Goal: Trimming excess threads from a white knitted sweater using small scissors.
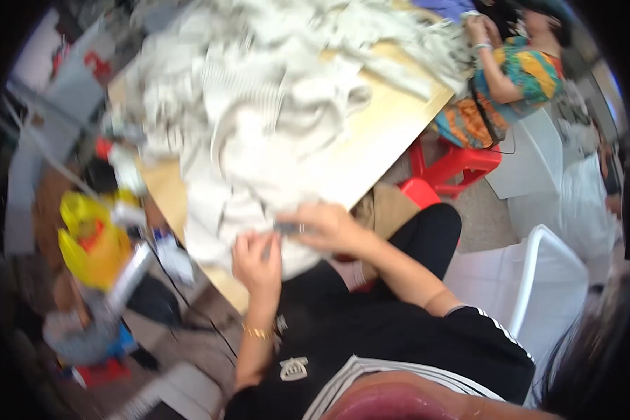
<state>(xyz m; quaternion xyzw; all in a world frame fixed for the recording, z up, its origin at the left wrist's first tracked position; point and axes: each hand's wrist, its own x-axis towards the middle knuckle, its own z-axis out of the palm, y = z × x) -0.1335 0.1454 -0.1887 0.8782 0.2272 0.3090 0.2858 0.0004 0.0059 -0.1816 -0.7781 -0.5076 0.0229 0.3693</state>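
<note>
Resting at the near edge of a wooden table [392, 133], the left hand [257, 260] lies with its fingers curled onto the lowest fold of a heap of pale grey-white cloth [259, 119], a gold bracelet [257, 332] showing at its wrist. Just beside it, the right hand [325, 227] presses down on the same fold, its fingers closed around a small dark object [287, 228] that is too blurred to identify; whether the left hand truly pinches the fabric or only presses on it cannot be told. Both forearms come up from a black top with white stripes at the sleeve. The cloth heap spreads from the hands across most of the tabletop, rumpled and piled high toward the far side. To the left, below the table edge, a yellow bag [91, 241] sits among blurred clutter on the floor. To the right stands a white plastic chair [539, 280]. Farther off, a red stool [455, 168] carries another person in a bright patterned garment [518, 80], whose hand [477, 28] touches the cloth at the table's far corner.
</note>
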